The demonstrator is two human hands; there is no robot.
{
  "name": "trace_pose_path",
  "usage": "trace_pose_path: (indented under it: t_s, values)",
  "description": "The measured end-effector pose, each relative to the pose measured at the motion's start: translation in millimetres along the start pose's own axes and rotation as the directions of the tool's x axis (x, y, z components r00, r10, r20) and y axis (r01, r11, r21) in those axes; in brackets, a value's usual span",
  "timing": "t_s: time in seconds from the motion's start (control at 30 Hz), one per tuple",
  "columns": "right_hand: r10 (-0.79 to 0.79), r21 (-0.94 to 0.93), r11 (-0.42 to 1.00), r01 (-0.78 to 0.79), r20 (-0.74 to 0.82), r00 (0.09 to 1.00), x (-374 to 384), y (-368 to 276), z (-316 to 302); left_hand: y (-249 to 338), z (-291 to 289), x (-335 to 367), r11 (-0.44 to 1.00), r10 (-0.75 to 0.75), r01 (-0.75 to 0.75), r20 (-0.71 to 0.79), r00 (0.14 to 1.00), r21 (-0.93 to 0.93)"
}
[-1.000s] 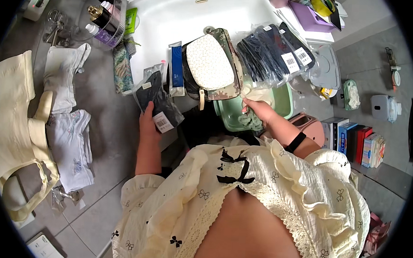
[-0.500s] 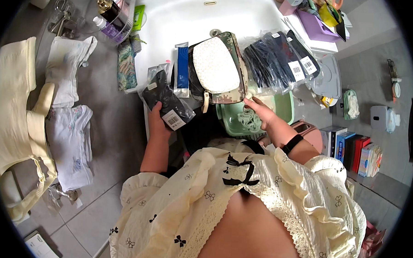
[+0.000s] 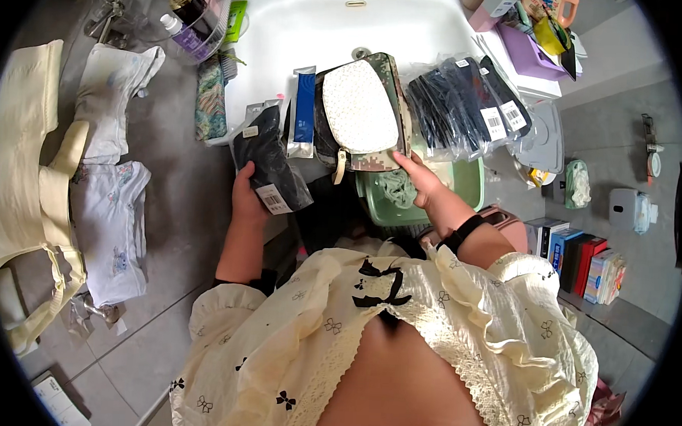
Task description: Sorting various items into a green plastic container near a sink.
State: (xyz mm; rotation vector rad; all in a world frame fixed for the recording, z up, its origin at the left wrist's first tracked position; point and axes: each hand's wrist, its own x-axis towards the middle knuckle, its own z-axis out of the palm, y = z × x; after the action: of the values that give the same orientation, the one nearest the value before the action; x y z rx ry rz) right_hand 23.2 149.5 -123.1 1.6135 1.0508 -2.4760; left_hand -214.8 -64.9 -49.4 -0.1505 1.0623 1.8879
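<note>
My left hand point(image 3: 249, 195) is closed round the lower edge of a dark folded cloth item in a clear plastic packet point(image 3: 270, 150). A white barcode label shows on its lower part. My right hand point(image 3: 424, 182) grips the lower right corner of a camouflage zip pouch point(image 3: 381, 161), thumb on top and most fingers hidden below. A white dotted oval panel point(image 3: 359, 107) covers much of the pouch's top, and a pull strap hangs at its lower left. Between the packet and the pouch lies a slim blue and silver packet point(image 3: 304, 111).
Several similar dark packets point(image 3: 460, 104) lie right of the pouch by the white sink point(image 3: 288, 28). A green basin point(image 3: 463, 195) with a pale green cloth stands below. Bottles point(image 3: 183, 35) fill a clear holder at left; a purple box point(image 3: 526, 57) is at far right.
My left hand and its packet have shifted slightly left, and the packet has turned a little. My right hand has moved further onto the pouch's corner. The whole view has shifted slightly.
</note>
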Motion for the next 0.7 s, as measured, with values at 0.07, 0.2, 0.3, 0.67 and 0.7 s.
trace_pose_path:
  t_s: [0.07, 0.2, 0.3, 0.67, 0.7]
  values:
    - [0.001, 0.006, 1.000, -0.001, 0.000, 1.000, -3.9, -2.2, 2.9, -1.7, 8.1, 0.7, 0.998, -0.022, 0.023, -0.017, 1.000, 0.060]
    - [0.042, -0.102, 0.993, -0.052, -0.098, 0.994, -6.8, -7.2, 3.7, -9.8, 14.6, 17.2, 0.969, -0.073, 0.097, -0.115, 0.991, 0.229]
    - [0.046, -0.150, 0.987, -0.057, -0.073, 0.996, -35.7, -23.9, 19.1, -19.5, 9.3, 32.8, 0.939, -0.040, 0.071, -0.099, 0.994, 0.335]
    - [0.018, -0.231, 0.972, -0.041, -0.101, 0.995, -19.1, -11.4, 8.0, -35.8, 6.5, 55.4, 0.875, -0.050, 0.130, -0.180, 0.982, 0.466]
    - [0.022, -0.273, 0.960, -0.058, -0.133, 0.991, -26.4, -16.0, 13.2, -36.2, 7.8, 55.1, 0.876, -0.050, 0.130, -0.181, 0.982, 0.465]
